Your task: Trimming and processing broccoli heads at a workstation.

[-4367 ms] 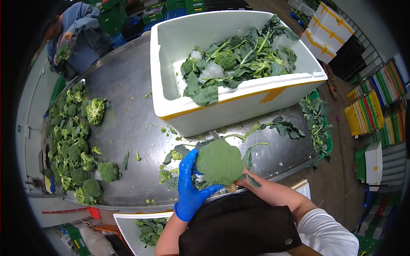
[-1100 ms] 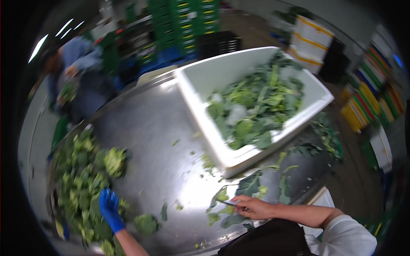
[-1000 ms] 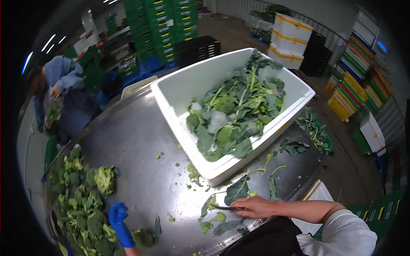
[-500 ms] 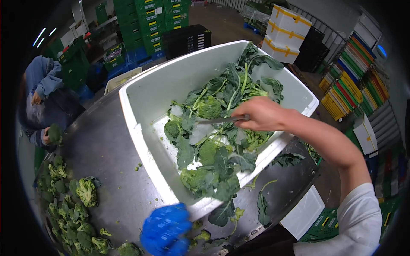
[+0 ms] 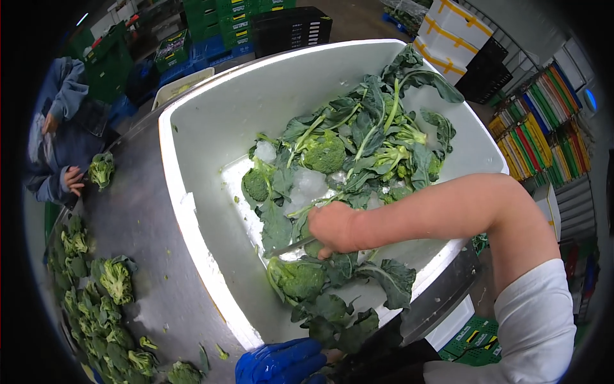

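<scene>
My bare right hand (image 5: pixel 332 227) is inside a large white foam box (image 5: pixel 208 256), closed around a knife (image 5: pixel 289 248). The blade points left, just above a broccoli head (image 5: pixel 297 278) in the near part of the box. More broccoli (image 5: pixel 324 152) with long leaves and stems lies beyond my hand, among lumps of ice (image 5: pixel 308 184). My left hand (image 5: pixel 280 363), in a blue glove, is by the box's near corner at the lower edge. Its fingers are curled together, and what they hold, if anything, is hidden. Dark leaves (image 5: pixel 339 323) hang close to it.
The metal table (image 5: pixel 160 288) carries a pile of cut broccoli (image 5: pixel 96 320) along its left side. A co-worker's hand (image 5: pixel 73 180) is near a broccoli head (image 5: pixel 101 170) at the far left. Green crates, white boxes (image 5: pixel 451 32) and coloured stacks (image 5: pixel 543 121) stand behind.
My right hand has moved left and nearer with the knife. The view has shifted closer to the box. My left hand has drawn toward the lower edge. The co-worker's hand has parted from a broccoli head.
</scene>
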The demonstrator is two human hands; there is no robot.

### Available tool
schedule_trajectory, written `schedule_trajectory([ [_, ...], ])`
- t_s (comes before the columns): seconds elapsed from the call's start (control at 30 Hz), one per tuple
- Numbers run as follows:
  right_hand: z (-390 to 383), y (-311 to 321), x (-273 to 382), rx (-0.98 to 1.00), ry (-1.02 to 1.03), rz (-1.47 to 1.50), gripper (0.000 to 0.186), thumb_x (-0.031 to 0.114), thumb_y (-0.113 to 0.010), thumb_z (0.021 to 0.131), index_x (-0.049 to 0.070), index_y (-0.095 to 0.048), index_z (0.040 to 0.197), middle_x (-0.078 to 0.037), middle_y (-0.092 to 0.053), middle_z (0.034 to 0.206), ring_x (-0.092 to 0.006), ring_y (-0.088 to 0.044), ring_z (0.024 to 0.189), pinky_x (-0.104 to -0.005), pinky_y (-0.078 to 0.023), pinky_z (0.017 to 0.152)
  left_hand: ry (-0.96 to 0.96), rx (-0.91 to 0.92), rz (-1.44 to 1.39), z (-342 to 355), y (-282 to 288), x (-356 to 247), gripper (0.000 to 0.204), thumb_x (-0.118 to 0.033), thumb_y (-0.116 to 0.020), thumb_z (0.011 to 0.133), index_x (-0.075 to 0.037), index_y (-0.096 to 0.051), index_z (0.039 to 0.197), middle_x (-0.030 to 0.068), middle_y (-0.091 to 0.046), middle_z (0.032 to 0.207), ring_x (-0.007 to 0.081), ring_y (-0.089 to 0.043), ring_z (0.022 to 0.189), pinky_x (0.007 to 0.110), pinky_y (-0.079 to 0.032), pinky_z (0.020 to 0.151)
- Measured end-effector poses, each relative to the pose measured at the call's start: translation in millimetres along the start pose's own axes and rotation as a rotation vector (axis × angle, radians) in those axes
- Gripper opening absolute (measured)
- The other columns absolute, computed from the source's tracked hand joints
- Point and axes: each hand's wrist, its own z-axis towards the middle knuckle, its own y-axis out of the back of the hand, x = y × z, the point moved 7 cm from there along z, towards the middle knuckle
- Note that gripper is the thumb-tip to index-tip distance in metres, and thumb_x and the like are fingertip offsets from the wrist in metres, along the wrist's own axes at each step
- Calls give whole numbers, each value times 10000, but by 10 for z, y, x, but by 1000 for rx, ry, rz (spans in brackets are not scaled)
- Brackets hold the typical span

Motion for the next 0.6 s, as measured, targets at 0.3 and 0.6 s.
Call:
schedule_trajectory([
  [0.3, -155, 99, -342, -46, -76, 133, 536, 309, -803, 669, -69, -592, 985, -220, -649, 887, -359, -649, 864, -405, -517, 764, -58, -114, 80, -88, -36, -79, 141, -47, -653, 762, -57, -693, 898, 140, -694, 905, 304, -681, 797, 364, -542, 700],
  [0.6, -673, 575, -450, -263, 38, 189, 420, 291, -766, 684, -23, -626, 926, -215, -648, 795, -359, -652, 778, -415, -519, 712, -50, -212, 94, -178, -87, 15, 99, -47, -647, 717, -29, -689, 805, 122, -685, 786, 254, -655, 671, 323, -506, 635],
])
